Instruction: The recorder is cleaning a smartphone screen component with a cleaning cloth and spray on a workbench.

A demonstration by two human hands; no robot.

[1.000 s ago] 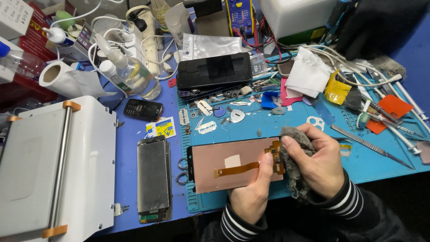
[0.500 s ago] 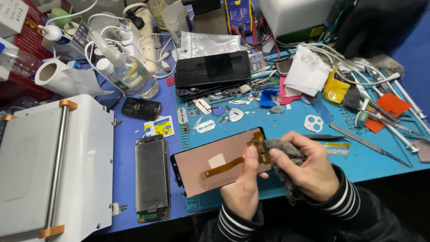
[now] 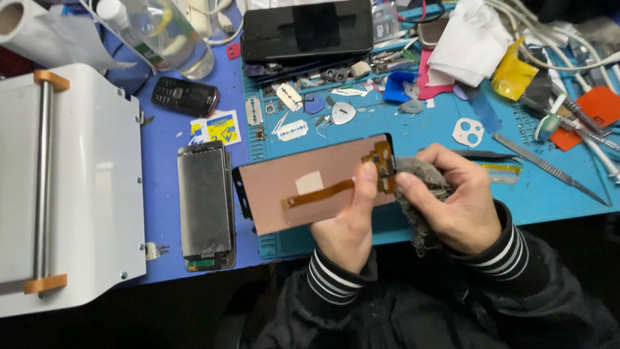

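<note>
My left hand grips a copper-backed phone display panel by its right end, thumb pressed near the orange flex cable. The panel is lifted and tilted over the blue work mat. My right hand clutches a dirty grey cloth and presses it against the panel's connector end. Both wrists wear black sleeves with white striped cuffs.
A bare phone frame lies left of the panel. A white machine with orange-capped roller fills the left. Behind are a dark phone housing, a small keypad phone, razor blades, a scalpel, tweezers and wipes.
The display panel has been lifted and tilted, its left end swinging out, while the cloth hand kept rubbing at the connector end. The view has moved closer over the bench.
</note>
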